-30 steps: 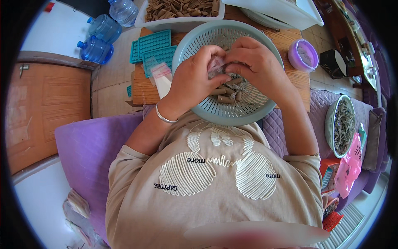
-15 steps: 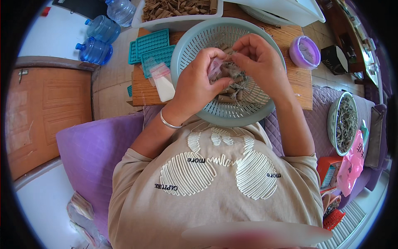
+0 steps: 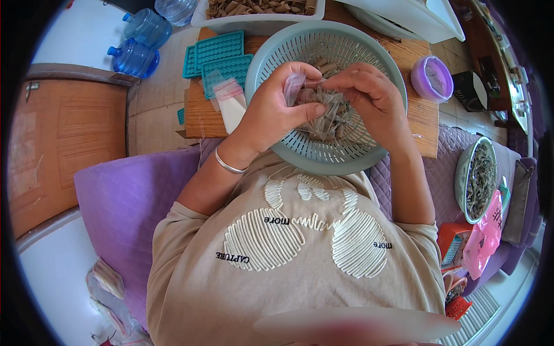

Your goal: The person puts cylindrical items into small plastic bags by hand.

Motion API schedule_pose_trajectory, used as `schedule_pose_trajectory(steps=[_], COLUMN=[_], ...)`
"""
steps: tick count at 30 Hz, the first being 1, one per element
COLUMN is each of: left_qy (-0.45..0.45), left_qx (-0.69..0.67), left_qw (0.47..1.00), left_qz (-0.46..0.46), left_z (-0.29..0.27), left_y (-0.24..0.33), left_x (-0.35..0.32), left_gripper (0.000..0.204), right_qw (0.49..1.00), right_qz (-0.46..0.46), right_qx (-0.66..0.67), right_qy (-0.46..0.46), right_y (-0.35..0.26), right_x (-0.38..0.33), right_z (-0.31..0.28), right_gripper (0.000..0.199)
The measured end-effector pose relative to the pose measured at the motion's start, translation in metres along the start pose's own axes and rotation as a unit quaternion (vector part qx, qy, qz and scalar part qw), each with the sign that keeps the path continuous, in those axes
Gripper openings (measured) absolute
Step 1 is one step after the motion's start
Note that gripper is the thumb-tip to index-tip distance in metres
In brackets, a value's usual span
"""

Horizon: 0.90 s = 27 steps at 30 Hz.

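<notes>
Over a grey-green plastic colander (image 3: 346,166), my left hand (image 3: 266,108) grips a small clear plastic bag (image 3: 293,86) between thumb and fingers. My right hand (image 3: 378,95) has its fingertips pinched together at the bag's right side; exactly what lies between them is partly hidden. Inside the colander, below both hands, are short brown rolled pieces (image 3: 326,68) and thin crumpled grey-green dried strands. Some of the contents are covered by my hands and the bag.
Left of the colander lie teal moulded trays (image 3: 222,49) and a stack of clear zip bags (image 3: 232,104). A white bin of brown pieces (image 3: 259,8) stands behind. A purple tub (image 3: 431,79) sits at the table's right, and a basin of dried leaves (image 3: 479,180) rests on the sofa.
My right fingers have shifted slightly, and more clear plastic now shows between my hands. The whole view has moved a little, so the surroundings sit in slightly different places.
</notes>
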<state>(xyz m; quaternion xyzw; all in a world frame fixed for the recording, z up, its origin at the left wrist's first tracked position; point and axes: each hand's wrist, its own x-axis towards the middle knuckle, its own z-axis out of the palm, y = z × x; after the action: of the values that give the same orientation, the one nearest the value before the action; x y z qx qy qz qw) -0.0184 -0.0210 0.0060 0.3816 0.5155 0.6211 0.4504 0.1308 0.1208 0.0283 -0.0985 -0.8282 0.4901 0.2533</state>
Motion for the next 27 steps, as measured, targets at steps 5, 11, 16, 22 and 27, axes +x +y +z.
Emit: schedule_pose_trajectory(steps=[5, 11, 16, 22, 27], left_qy=[0.009, 0.021, 0.023, 0.085, 0.050], left_qx=[-0.014, -0.014, 0.016, 0.252, 0.342], left_qw=[1.000, 0.999, 1.000, 0.961, 0.938], left_qz=[-0.016, 0.025, 0.001, 0.070, 0.021], left_z=[0.000, 0.005, 0.011, 0.019, 0.027], left_y=[-0.005, -0.017, -0.010, -0.011, 0.005], left_x=[-0.003, -0.003, -0.006, -0.010, -0.018], left_gripper=[0.049, 0.052, 0.059, 0.067, 0.074], right_qw=[0.998, 0.997, 0.977, 0.947, 0.936], right_qz=[-0.008, -0.028, -0.059, -0.148, -0.148], right_qx=[-0.052, -0.048, -0.174, -0.280, -0.317], right_qy=[-0.030, -0.046, 0.107, 0.058, 0.044], right_y=[0.001, 0.001, -0.007, -0.011, -0.013], right_x=[0.000, -0.004, -0.007, -0.006, -0.007], right_z=[0.000, 0.001, 0.008, 0.016, 0.018], right_gripper=[0.026, 0.021, 0.015, 0.017, 0.018])
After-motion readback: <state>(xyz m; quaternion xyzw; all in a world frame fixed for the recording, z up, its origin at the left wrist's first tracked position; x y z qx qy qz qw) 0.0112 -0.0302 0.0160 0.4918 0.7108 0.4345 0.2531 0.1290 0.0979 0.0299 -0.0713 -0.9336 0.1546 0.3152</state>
